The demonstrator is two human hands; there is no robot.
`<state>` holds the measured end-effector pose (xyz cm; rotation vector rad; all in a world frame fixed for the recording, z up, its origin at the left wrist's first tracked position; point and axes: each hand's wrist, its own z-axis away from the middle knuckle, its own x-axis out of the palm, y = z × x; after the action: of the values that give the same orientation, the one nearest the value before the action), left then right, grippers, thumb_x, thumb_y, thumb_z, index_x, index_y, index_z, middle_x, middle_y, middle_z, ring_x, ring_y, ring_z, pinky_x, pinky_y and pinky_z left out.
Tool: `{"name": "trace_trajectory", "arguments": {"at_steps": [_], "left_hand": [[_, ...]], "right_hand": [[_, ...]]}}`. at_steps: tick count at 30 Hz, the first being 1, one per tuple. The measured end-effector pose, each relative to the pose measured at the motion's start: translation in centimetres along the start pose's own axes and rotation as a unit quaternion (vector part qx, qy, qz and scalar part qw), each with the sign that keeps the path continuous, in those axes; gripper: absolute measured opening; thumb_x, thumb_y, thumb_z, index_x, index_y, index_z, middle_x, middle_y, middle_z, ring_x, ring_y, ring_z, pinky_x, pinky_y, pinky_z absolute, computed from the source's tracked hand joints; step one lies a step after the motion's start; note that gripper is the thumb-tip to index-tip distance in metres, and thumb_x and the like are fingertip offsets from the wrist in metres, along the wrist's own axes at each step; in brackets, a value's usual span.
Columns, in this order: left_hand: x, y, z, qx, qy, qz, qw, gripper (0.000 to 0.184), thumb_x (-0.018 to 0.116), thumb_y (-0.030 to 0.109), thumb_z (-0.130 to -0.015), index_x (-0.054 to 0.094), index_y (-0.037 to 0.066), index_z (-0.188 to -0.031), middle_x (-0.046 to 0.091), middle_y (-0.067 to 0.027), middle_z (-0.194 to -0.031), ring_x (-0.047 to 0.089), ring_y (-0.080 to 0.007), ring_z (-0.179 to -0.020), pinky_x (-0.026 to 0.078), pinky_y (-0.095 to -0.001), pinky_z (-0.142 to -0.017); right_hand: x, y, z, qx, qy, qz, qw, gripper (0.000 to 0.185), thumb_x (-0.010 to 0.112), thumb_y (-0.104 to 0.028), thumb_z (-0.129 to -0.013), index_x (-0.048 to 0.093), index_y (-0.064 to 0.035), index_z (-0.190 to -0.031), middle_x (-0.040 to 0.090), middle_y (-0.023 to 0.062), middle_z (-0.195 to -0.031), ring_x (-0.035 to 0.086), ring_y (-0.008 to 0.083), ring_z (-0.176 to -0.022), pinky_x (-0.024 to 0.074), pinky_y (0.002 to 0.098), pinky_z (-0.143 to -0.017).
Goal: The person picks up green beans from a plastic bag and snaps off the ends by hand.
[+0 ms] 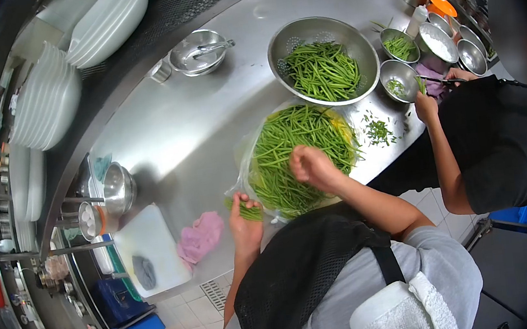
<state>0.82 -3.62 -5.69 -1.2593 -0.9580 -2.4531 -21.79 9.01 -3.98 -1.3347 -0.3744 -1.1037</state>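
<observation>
My left hand (246, 223) is closed around a small bunch of green beans (251, 213) near the table's front edge, just left of the big pile. My right hand (314, 167) is above the large heap of green beans (283, 139), its fingers curled together; whether anything is pinched in them is hidden. The heap lies in a clear plastic bag (246, 156) spread open on the steel table. Right behind it stands a perforated steel colander (278, 55) with more green beans inside.
At right, a co-worker's hands (426, 107) hold beans and scissors over a steel bowl (389, 72). Cut bean bits (378, 130) lie nearby. Left are a white cutting board (154, 229), a pink cloth (199, 238) and steel bowls (120, 187). Stacked plates (48, 98) fill the shelf.
</observation>
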Motion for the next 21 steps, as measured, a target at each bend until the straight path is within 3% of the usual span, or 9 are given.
{"name": "trace_trajectory", "arguments": {"at_steps": [5, 7, 8, 9, 11, 12, 13, 15, 21], "left_hand": [[-0.7, 0.6, 0.5, 0.005, 0.04, -0.004, 0.999, 0.014, 0.054, 0.022, -0.108, 0.058, 0.009, -0.113, 0.06, -0.0009, -0.093, 0.056, -0.0114, -0.077, 0.05, -0.0305, -0.08], [-0.1, 0.9, 0.5, 0.008, 0.041, -0.018, 0.999, 0.015, 0.054, 0.021, -0.108, 0.058, 0.009, -0.114, 0.061, -0.0012, -0.093, 0.057, -0.0119, -0.078, 0.05, -0.0309, -0.081], [0.2, 1.1, 0.5, 0.014, 0.042, -0.032, 0.999, 0.015, 0.055, 0.021, -0.108, 0.058, 0.008, -0.115, 0.061, -0.0015, -0.094, 0.057, -0.0124, -0.079, 0.051, -0.0313, -0.081], [0.3, 1.1, 0.3, 0.011, 0.039, -0.037, 0.999, 0.015, 0.055, 0.021, -0.108, 0.058, 0.008, -0.115, 0.061, -0.0015, -0.094, 0.057, -0.0124, -0.079, 0.051, -0.0313, -0.081], [0.6, 0.9, -0.2, 0.004, 0.035, -0.044, 0.998, 0.015, 0.054, 0.018, -0.107, 0.058, 0.007, -0.116, 0.062, -0.0025, -0.096, 0.059, -0.0143, -0.082, 0.051, -0.0335, -0.082], [0.9, 0.8, -0.3, 0.004, 0.027, -0.048, 0.998, 0.015, 0.054, 0.018, -0.107, 0.058, 0.007, -0.116, 0.062, -0.0025, -0.096, 0.059, -0.0143, -0.082, 0.051, -0.0335, -0.082], [1.3, 0.7, -0.5, -0.003, 0.021, -0.06, 0.998, 0.014, 0.055, 0.017, -0.107, 0.058, 0.007, -0.117, 0.063, -0.0031, -0.098, 0.061, -0.0153, -0.084, 0.052, -0.0349, -0.085], [2.6, 0.2, -1.2, -0.005, 0.001, -0.076, 0.997, 0.015, 0.056, 0.015, -0.106, 0.059, 0.007, -0.118, 0.064, -0.0038, -0.099, 0.062, -0.0164, -0.086, 0.052, -0.0364, -0.088], [8.7, -2.6, -4.2, -0.128, -0.046, -0.149, 0.979, 0.031, 0.063, 0.018, -0.102, 0.057, 0.007, -0.13, 0.067, -0.0075, -0.117, 0.065, -0.0232, -0.107, 0.05, -0.0478, -0.105]], "right_hand": [[-6.2, -5.0, 0.2, -0.256, 0.187, 0.176, 0.932, 0.012, 0.061, -0.018, -0.101, 0.061, -0.0078, -0.095, 0.056, -0.0026, -0.075, 0.05, 0.0073, -0.062, 0.0402, 0.023, -0.053], [-9.7, -6.5, 0.5, -0.288, 0.189, 0.251, 0.905, 0.013, 0.065, -0.021, -0.1, 0.064, -0.0077, -0.1, 0.057, -0.0042, -0.074, 0.05, 0.0051, -0.061, 0.0402, 0.0221, -0.054], [-11.5, -7.1, 0.8, -0.255, 0.22, 0.381, 0.861, 0.015, 0.069, -0.016, -0.095, 0.066, -0.0061, -0.105, 0.066, 0.004, -0.089, 0.061, 0.0157, -0.075, 0.05, 0.0303, -0.068], [-12.5, -7.1, 1.5, -0.259, 0.225, 0.377, 0.86, 0.015, 0.069, -0.016, -0.095, 0.066, -0.0061, -0.105, 0.066, 0.004, -0.089, 0.061, 0.0157, -0.075, 0.05, 0.0303, -0.068], [-14.0, -6.7, 3.0, -0.309, 0.265, 0.738, 0.538, 0.022, 0.07, -0.013, -0.089, 0.066, -0.0033, -0.109, 0.066, 0.0153, -0.114, 0.062, 0.0318, -0.105, 0.0497, 0.042, -0.093], [-15.2, -6.0, 3.5, -0.275, 0.274, 0.693, 0.608, 0.027, 0.07, -0.011, -0.085, 0.066, -0.0029, -0.11, 0.057, 0.0224, -0.133, 0.049, 0.0435, -0.127, 0.0389, 0.0505, -0.11], [-16.2, -5.0, 4.0, -0.308, 0.298, 0.71, 0.56, 0.025, 0.069, -0.01, -0.087, 0.066, -0.0035, -0.111, 0.057, 0.0224, -0.133, 0.05, 0.0438, -0.127, 0.0392, 0.0501, -0.11], [-15.9, -4.1, 5.4, -0.338, 0.322, 0.692, 0.551, 0.022, 0.065, -0.008, -0.091, 0.065, -0.0025, -0.113, 0.055, 0.0225, -0.133, 0.049, 0.0438, -0.128, 0.0371, 0.0511, -0.111], [-18.7, -1.5, 6.0, -0.325, 0.339, 0.651, 0.596, 0.029, 0.06, -0.008, -0.094, 0.061, -0.0058, -0.122, 0.052, 0.0192, -0.135, 0.046, 0.0404, -0.132, 0.0337, 0.0505, -0.116]]}}
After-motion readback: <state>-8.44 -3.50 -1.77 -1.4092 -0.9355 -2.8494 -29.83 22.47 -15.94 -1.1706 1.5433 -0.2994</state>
